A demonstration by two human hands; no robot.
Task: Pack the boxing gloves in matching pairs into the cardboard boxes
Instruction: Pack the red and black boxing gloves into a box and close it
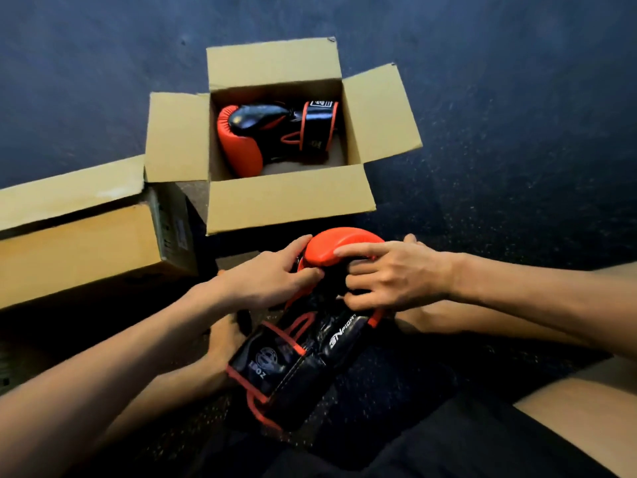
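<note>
- Dark blue speckled floor (517, 150) fills the whole view, like a rubber gym mat; the person sits on it with everything laid out in front.
- Left hand (272, 277): its fingers are curled round the left edge of the red padded end of a red-and-black boxing glove (341, 246), with the thumb tucked in against the black part below.
- Right hand (389, 274): it grips the same glove from the other side. The forefinger lies stretched across the red padding and the other fingers are bent onto the black palm side.
- Between the two hands the glove is held low over the floor, just before the person's lap. Its red end points away from the person, and its black cuff with red trim and white lettering points back toward them.
- Just beyond the held glove stands an open cardboard box (289, 201) with all four flaps folded outward.
- Inside it a second glove (241, 146) of the same red and black lies on its side, the padded end to the left and the cuff to the right.
- To the left, touching the open box's left flap, is another cardboard box (79, 243). It is larger, and only one side and a flap of it show.
- At the bottom right are a bare leg (568, 408) and dark shorts (448, 450).
</note>
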